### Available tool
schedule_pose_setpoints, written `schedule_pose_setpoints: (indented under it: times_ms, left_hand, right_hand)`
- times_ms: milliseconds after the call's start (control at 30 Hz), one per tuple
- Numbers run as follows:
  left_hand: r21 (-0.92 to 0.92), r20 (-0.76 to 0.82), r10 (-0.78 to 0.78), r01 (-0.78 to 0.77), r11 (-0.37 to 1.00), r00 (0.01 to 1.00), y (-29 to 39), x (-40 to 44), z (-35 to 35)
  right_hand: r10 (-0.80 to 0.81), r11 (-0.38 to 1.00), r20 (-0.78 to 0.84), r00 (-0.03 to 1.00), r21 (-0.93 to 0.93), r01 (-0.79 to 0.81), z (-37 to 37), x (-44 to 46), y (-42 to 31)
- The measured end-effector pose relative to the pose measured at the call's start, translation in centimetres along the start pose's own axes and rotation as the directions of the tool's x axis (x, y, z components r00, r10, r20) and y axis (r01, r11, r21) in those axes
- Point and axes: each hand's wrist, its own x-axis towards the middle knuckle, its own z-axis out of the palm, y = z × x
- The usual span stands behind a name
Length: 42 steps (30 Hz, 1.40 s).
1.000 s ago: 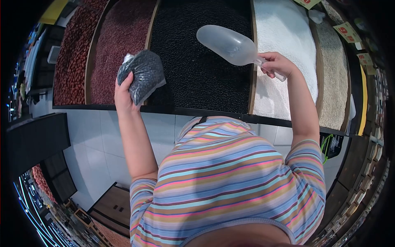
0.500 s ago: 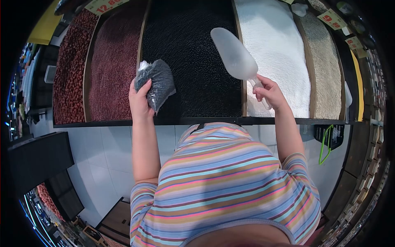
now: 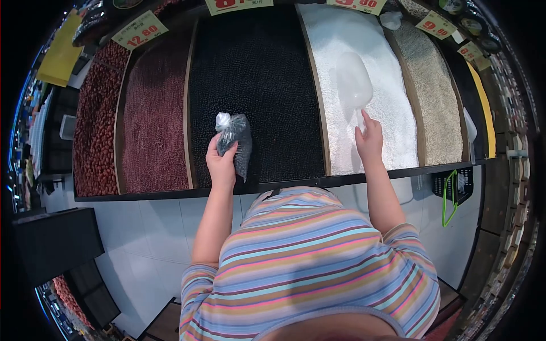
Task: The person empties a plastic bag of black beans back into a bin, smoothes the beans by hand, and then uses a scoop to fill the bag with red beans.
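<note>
My left hand (image 3: 222, 162) is closed around a clear plastic bag of black beans (image 3: 243, 145), whose white bunched top sticks up above the fingers. It hangs over the front of the bin of black beans (image 3: 273, 74). A translucent white scoop (image 3: 355, 79) lies on the white grain (image 3: 341, 34) in the bin to the right, its bowl pointing away from me. Just below its handle is my right hand (image 3: 371, 136), index finger and thumb stretched out and apart. Handle and grain blend together, so any contact with the fingertips is hard to make out.
Dark red beans (image 3: 153, 119) and red dates (image 3: 96, 136) fill bins on the left; beige grain (image 3: 429, 85) lies on the right. Wooden dividers (image 3: 316, 96) separate bins. Price signs (image 3: 140, 31) stand along the back. A black basket with a green handle (image 3: 449, 193) is below right.
The scoop has gone from my right hand's grip above the divider to resting on the white grain, and the fingers have loosened. My left hand has brought the bag rightward and nearer me.
</note>
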Motion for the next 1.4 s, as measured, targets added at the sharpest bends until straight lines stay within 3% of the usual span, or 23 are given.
schedule_pose_setpoints:
  times_ms: [200, 400, 500, 667, 833, 933, 1133, 1400]
  left_hand:
    - [0.265, 0.038, 0.015, -0.025, 0.964, 0.999, -3.4, -1.1, -1.0]
    - [0.349, 0.130, -0.101, 0.050, 0.936, 0.986, -5.4, -2.3, -1.3]
    - [0.411, 0.152, -0.064, -0.004, 0.912, 0.986, -5.9, -2.4, -1.4]
    - [0.516, 0.162, -0.071, -0.023, 0.856, 0.984, -6.8, -2.1, -2.0]
    - [0.504, 0.160, -0.083, -0.010, 0.864, 0.984, -7.2, -1.9, -2.2]
    - [0.475, 0.145, -0.100, 0.019, 0.880, 0.984, -7.0, -1.9, -2.1]
    - [0.476, 0.135, -0.103, 0.026, 0.879, 0.985, -6.4, -2.2, -1.7]
    - [0.432, 0.122, -0.130, 0.065, 0.899, 0.984, -6.6, -2.2, -1.7]
  right_hand:
    - [-0.039, 0.998, -0.069, 0.997, -0.050, 0.036, 0.7, 0.5, -0.5]
    - [0.012, 0.952, -0.131, 0.991, -0.300, -0.051, -0.6, 2.9, -0.2]
    - [0.048, 0.886, -0.187, 0.981, -0.445, -0.129, -1.1, 4.3, 1.3]
    - [0.103, 0.903, -0.161, 0.982, -0.398, -0.160, -1.9, 5.3, 1.4]
    - [0.005, 0.934, -0.132, 0.991, -0.353, -0.052, -0.7, 4.9, -0.5]
    - [-0.025, 0.903, -0.188, 0.982, -0.426, -0.058, 0.3, 5.2, -0.1]
    - [-0.083, 0.858, -0.104, 0.991, -0.513, 0.018, 0.7, 6.0, 1.0]
    - [0.127, 0.789, -0.016, 0.992, -0.605, -0.111, 1.8, 5.9, 3.2]
